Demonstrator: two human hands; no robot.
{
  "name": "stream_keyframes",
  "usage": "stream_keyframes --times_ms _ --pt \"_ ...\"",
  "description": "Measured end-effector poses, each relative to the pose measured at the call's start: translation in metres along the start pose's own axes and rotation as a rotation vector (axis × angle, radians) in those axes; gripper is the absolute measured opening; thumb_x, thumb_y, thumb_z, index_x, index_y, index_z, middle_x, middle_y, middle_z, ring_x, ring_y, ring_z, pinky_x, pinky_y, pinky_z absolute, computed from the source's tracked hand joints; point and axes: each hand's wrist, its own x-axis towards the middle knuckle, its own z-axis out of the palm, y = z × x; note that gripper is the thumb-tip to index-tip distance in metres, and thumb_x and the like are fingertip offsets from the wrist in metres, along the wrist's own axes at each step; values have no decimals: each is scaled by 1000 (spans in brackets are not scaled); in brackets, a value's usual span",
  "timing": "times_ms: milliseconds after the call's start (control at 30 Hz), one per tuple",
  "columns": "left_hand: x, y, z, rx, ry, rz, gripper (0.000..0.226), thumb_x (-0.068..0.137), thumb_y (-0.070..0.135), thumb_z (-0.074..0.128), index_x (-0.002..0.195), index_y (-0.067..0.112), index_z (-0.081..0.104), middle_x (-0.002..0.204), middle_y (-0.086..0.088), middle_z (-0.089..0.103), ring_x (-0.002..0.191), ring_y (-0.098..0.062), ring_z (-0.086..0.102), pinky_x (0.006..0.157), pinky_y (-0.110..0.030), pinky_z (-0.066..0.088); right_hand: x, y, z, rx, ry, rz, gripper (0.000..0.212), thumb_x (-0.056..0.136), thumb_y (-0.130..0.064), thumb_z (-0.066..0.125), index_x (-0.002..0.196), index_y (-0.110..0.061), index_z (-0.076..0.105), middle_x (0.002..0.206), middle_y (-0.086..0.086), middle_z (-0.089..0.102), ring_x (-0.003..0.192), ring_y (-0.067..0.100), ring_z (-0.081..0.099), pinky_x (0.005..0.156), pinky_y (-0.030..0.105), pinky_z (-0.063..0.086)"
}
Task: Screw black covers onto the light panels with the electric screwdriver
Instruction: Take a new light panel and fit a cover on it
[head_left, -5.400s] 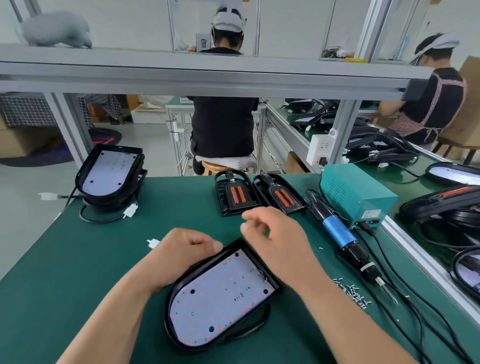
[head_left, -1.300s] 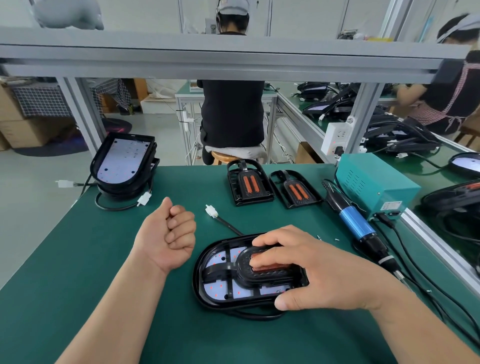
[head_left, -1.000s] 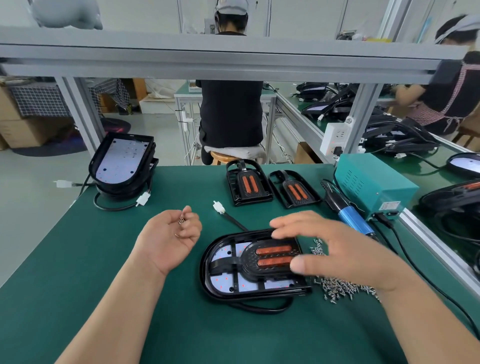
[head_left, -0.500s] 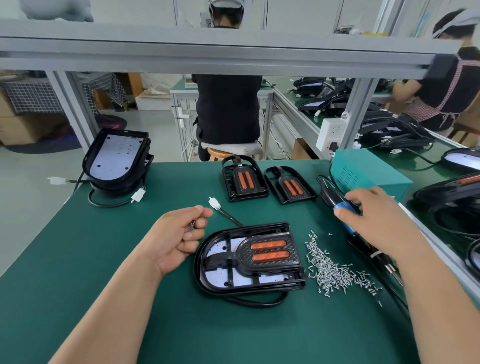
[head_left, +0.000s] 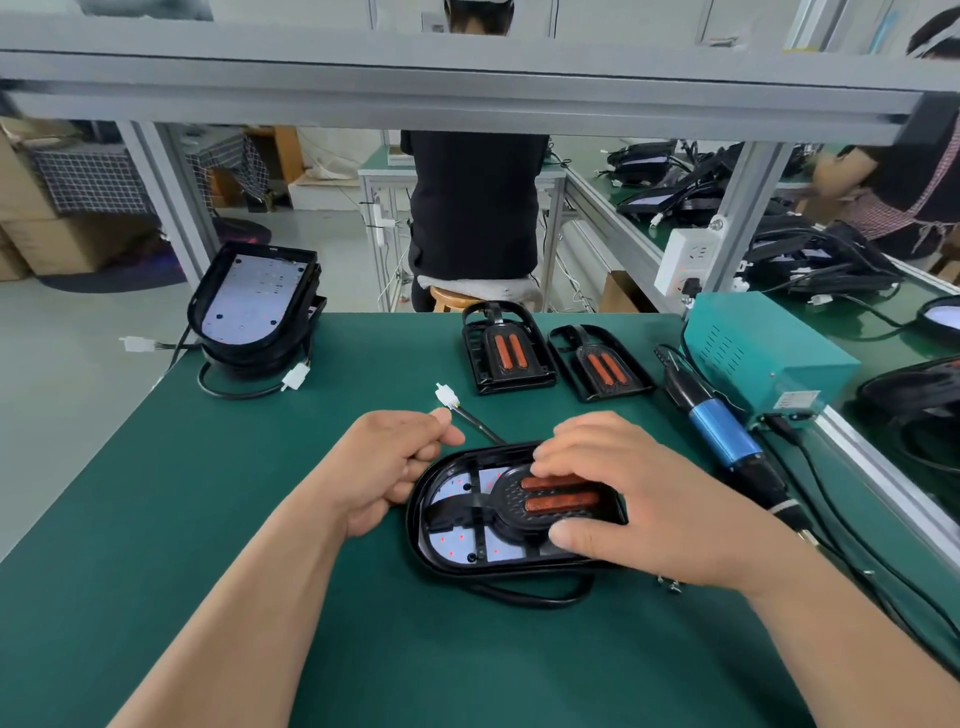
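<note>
Black cover (head_left: 514, 514) on light panel (head_left: 451, 544), right hand (head_left: 639, 499) atop; left hand (head_left: 384, 467) seemingly fisted

Your green bench (head_left: 260, 519) carries a light panel (head_left: 452, 545) just in front of you, with its white connector (head_left: 447, 397) lying behind it. Two spare black covers (head_left: 506, 353) sit side by side at the back, and a stack of panels (head_left: 249, 301) at the far left. On your right, the electric screwdriver (head_left: 722, 431) lies beside a teal power box (head_left: 769, 353).
</note>
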Motion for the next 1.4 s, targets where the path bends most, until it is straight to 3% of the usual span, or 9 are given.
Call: stream_keyframes --times_ms 100,267,500,667,867,1067,1233,1333,1400 --pt "0 -1 0 40 7 -3 32 103 32 66 100 3 77 64 7 37 48 -6 25 38 -17 21 3 -3 3 -4 51 -29 43 90 -53 70 126 -29 73 123 -26 62 133 9 46 113 35 38" --pt "0 -2 2 98 8 5 29 102 30 67 88 8 81 62 6 37 47 -7 27 39 -18 21 3 -2 7 25 87 -32 41 86 -49 75 121 -27 77 115 -24 65 128 11 51 105 30 44" --pt "-1 -4 4 126 -1 19 29 101 32 68 82 13 81 61 5 39 46 -7 27 38 -17 21 3 -4 7 31 82 -22 42 85 -51 76 122 -30 78 117 -27 64 129 10 51 104 29 45" --pt "-4 -2 6 134 -38 18 29 103 29 66 95 3 75 53 7 53 39 -5 37 37 -16 24 4 -7 10 2 49 -24 37 86 -53 76 118 -34 78 116 -26 63 126 9 50 102 25 42" --pt "-6 -1 6 163 -50 17 27 101 29 69 94 4 76 54 5 54 40 -5 36 39 -17 24 5 -5 11 32 11 -23 35 87 -53 74 115 -34 74 115 -24 63 128 10 48 102 29 43" --pt "-8 2 0 211 -148 19 29 93 40 75 75 17 75 55 10 41 45 -8 25 41 -17 20 5 -6 13 38 16 -75 32 86 -48 79 113 -33 74 113 -23 63 127 14 49 99 32 45" --pt "-9 3 -5 243 -211 4 31 88 46 73 72 20 71 59 9 29 49 -9 20 41 -18 18 5 -7 10 100 -29 -95 31 89 -43 81 114 -28 75 115 -19 66 128 14 49 102 31 44" --pt "-8 2 -6 203 -188 4 30 89 44 79 79 16 76 61 7 32 49 -8 22 40 -16 19 2 -3 2 178 59 -60 32 92 -47 76 119 -30 75 123 -22 67 131 10 54 108 27 43" --pt "-6 2 -9 81 -152 -1 29 87 40 77 85 11 77 64 5 32 49 -7 22 37 -15 20 -2 6 -10 179 184 102 38 91 -60 69 123 -40 72 128 -29 63 131 -3 54 107 24 44"
